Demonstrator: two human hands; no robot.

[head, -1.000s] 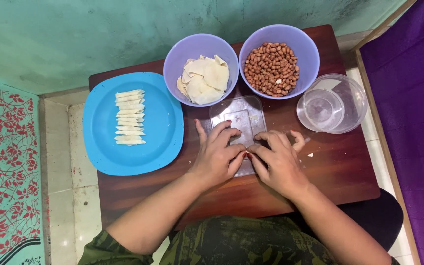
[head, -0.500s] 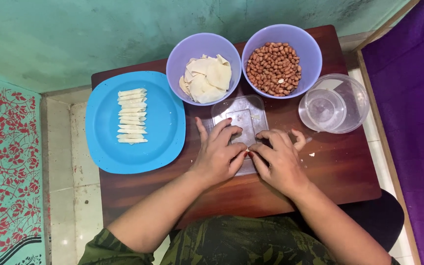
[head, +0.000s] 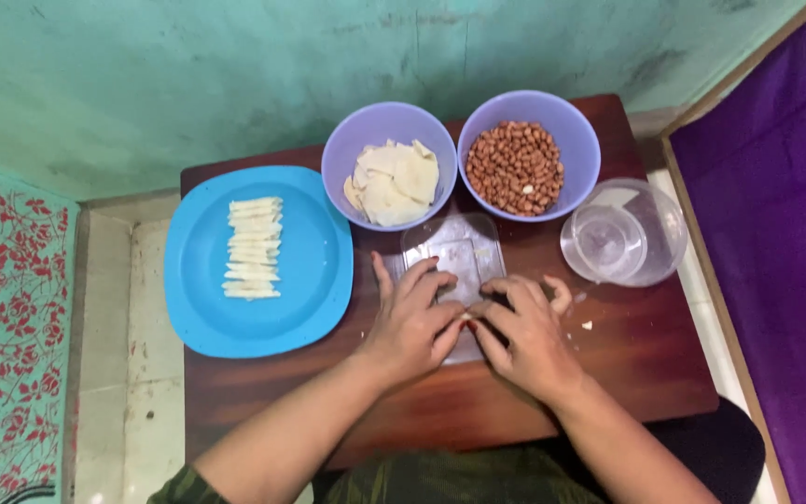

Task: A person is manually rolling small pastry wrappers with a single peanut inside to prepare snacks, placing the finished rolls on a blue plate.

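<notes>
Fingers of both hands, left hand [head: 412, 322] and right hand [head: 524, 331], pinch a small roll [head: 466, 317] together over a clear lid [head: 450, 245]; blue plate [head: 314, 271] of rolls left, two purple bowls behind.

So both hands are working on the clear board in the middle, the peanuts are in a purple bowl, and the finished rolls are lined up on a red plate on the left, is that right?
Not quite. The head view shows the rolls lined up on a blue plate, not a red one. The rest holds: left hand and right hand work on the clear board, and the peanuts sit in a purple bowl.
</notes>
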